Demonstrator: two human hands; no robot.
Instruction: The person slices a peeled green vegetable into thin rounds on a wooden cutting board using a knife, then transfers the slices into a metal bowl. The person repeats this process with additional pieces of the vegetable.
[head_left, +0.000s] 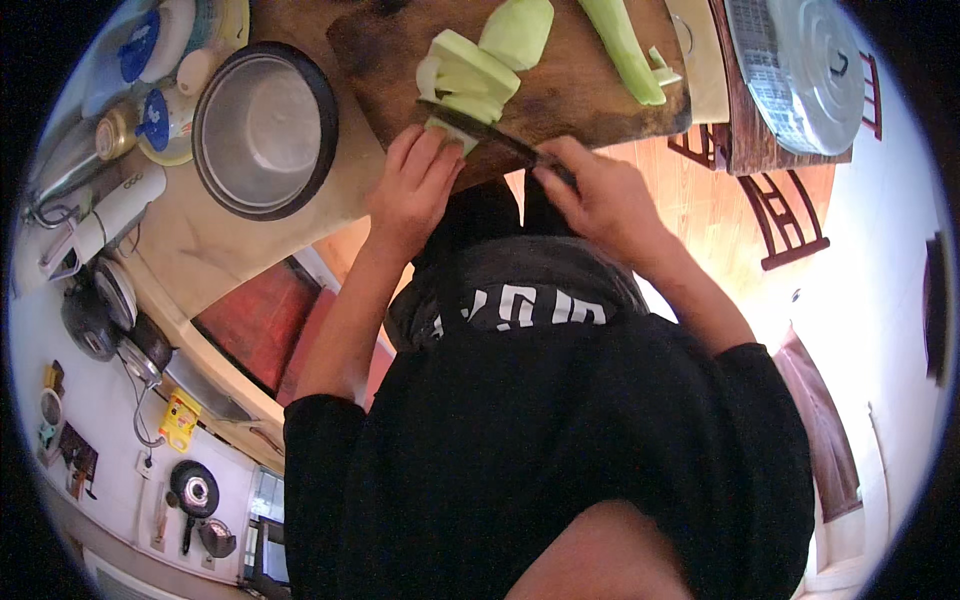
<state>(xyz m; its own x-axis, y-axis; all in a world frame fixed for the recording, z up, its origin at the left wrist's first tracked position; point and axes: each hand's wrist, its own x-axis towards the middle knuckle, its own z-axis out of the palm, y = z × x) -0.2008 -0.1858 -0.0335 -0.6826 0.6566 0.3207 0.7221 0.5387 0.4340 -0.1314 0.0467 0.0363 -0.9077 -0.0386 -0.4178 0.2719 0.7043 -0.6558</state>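
A kitchen knife is in my right hand, its dark handle gripped and its blade pointing up and left. The blade lies against pale green vegetable pieces at the near edge of a worn wooden cutting board. My left hand presses its fingertips on a small pale green piece below the blade. Just beyond the knife is a stack of cut slices. Behind them lies a larger peeled chunk, and a long peeled piece rests at the board's right side.
A metal pot with a black rim stands left of the board. Farther left are a white egg-like object, a gold-lidded jar and blue-marked containers. A large round lid lies on a wooden table at right, with a chair below it.
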